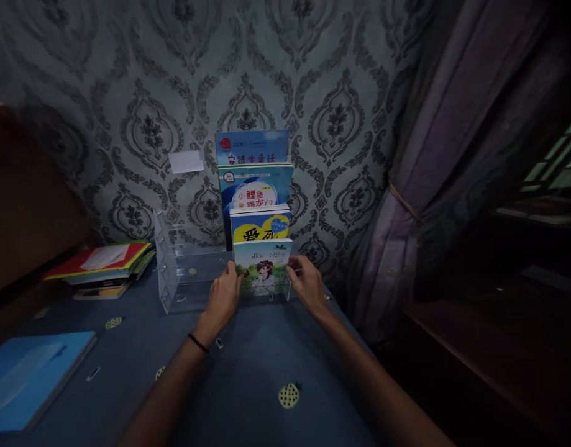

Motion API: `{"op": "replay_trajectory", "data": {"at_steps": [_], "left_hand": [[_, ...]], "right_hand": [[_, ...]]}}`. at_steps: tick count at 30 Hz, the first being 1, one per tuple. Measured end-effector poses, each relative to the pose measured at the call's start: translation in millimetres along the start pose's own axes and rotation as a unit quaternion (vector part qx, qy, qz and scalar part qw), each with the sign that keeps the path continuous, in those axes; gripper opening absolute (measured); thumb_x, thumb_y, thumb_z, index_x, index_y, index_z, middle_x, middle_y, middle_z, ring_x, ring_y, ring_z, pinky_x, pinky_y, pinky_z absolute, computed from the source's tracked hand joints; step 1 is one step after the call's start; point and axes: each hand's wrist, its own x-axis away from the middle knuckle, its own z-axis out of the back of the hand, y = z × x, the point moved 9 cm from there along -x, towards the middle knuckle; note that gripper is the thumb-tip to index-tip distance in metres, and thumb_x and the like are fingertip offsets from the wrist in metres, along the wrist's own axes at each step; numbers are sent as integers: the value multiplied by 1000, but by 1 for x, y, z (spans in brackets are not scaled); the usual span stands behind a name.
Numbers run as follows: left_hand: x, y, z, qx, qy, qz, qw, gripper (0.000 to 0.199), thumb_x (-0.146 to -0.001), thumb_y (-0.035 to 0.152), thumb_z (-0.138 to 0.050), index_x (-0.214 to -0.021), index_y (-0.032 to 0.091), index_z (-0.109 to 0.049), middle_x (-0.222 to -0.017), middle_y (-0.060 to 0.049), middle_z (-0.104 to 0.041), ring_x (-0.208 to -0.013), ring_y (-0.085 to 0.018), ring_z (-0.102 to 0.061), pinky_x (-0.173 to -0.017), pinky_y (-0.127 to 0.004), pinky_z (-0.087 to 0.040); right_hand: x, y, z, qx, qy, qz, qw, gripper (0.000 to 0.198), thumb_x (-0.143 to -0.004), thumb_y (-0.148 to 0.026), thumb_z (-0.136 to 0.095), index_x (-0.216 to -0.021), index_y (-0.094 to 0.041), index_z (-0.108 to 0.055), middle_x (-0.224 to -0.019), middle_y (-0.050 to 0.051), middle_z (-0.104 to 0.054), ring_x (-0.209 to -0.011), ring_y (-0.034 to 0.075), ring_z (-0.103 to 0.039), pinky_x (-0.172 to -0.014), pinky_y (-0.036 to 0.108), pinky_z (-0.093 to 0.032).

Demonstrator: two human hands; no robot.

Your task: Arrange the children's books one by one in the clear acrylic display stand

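Observation:
A clear acrylic book rack (pixel 168 282) stands on the cloth-covered table against the wall. In its right half several books rise in steps. At the front is a small book (pixel 264 273) with a pale green cover and a drawn girl. My left hand (pixel 225 288) is closed at its left edge, and my right hand (pixel 308 282) pinches the right edge with the thumb in front. Behind it stand a blue and yellow book (pixel 260 228), a teal book (pixel 224 186) with a round white title patch, and a taller blue book (pixel 252 141) at the back.
To the left lies a stack of books (pixel 103 261) with a red and yellow one on top. A blue book (pixel 38 372) lies flat at the near left. A tied curtain (pixel 383 248) hangs at the right beside a dark red surface (pixel 453 335). A white label (pixel 186 162) shows against the wallpaper.

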Motion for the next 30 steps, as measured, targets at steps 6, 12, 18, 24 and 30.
{"op": "replay_trajectory", "data": {"at_steps": [6,12,18,24,30], "left_hand": [[0,4,1,-59,-23,9,998,19,-105,30,-38,-116,16,-44,-105,-16,-71,-91,-25,-74,-67,-28,-51],[1,7,6,-95,-16,19,995,24,-105,34,-36,-115,14,-46,-98,-15,-71,-90,-28,-74,-68,-32,-53],[2,8,8,-94,-3,16,995,27,-105,36,-33,-114,14,-47,-98,-14,-71,-86,-30,-74,-67,-34,-53],[1,6,5,-107,-5,3,994,24,-106,32,-31,-115,14,-46,-100,-16,-70,-86,-30,-74,-66,-35,-53],[0,4,2,-105,-8,5,994,25,-106,30,-30,-118,14,-45,-100,-16,-71,-85,-29,-74,-67,-34,-53]], "right_hand": [[1,3,0,22,4,-14,1000,13,-84,-31,-51,-87,-22,-59,-83,6,-66,-76,23,-63,-67,34,-48],[3,4,0,34,12,-12,999,11,-83,-30,-51,-84,-22,-58,-80,5,-64,-74,23,-62,-66,33,-47],[5,3,0,40,7,-11,999,12,-86,-32,-51,-82,-23,-58,-79,5,-64,-74,23,-62,-66,33,-46],[6,5,-2,40,1,-18,999,12,-85,-30,-49,-80,-23,-58,-79,5,-64,-74,23,-62,-67,34,-45],[16,10,-1,35,-13,-28,999,14,-85,-32,-52,-77,-23,-60,-77,4,-65,-74,23,-62,-66,34,-45]]}}
